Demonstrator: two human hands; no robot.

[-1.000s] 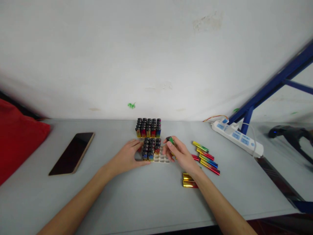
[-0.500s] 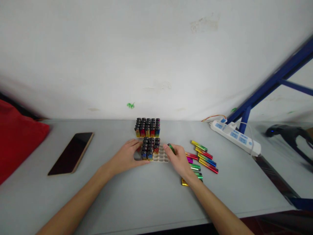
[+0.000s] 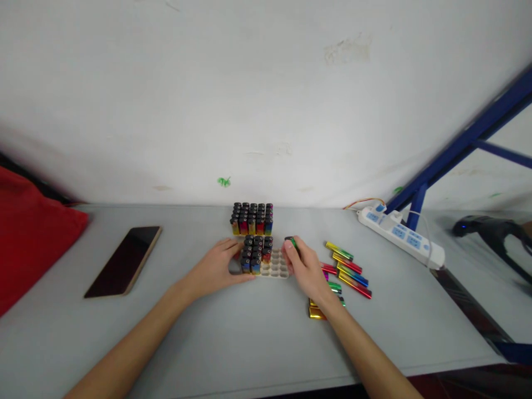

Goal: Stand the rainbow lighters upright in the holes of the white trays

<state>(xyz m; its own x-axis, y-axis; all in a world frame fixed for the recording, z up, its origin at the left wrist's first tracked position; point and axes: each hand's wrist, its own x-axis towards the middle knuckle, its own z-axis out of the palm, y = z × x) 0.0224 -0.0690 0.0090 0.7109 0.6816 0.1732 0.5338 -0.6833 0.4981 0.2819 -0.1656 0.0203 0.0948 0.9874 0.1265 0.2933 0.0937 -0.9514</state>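
A pale tray (image 3: pixel 275 274) with rows of holes lies flat on the table. Black-topped lighters (image 3: pixel 251 256) stand upright in its left part, while several holes on the right show bare. My left hand (image 3: pixel 214 266) curls round the tray's left end, thumb along the near side and fingers behind. Pinched in my right hand (image 3: pixel 308 269) is a green lighter (image 3: pixel 294 243), its dark top up, just above the tray's right side. Loose shiny lighters (image 3: pixel 349 270) lie to the right of that hand, some partly hidden beneath the wrist.
Behind the tray stands a full block of upright lighters (image 3: pixel 252 219), near the wall. A phone (image 3: pixel 123 261) lies at the left beside a red cloth (image 3: pixel 35 235). At the right are a white power strip (image 3: pixel 401 235), a blue metal frame (image 3: pixel 449 147) and a black device (image 3: pixel 486 230).
My right hand has turned the green lighter more upright and shifted slightly right. My left hand stays at the tray. The whole view has moved a little.
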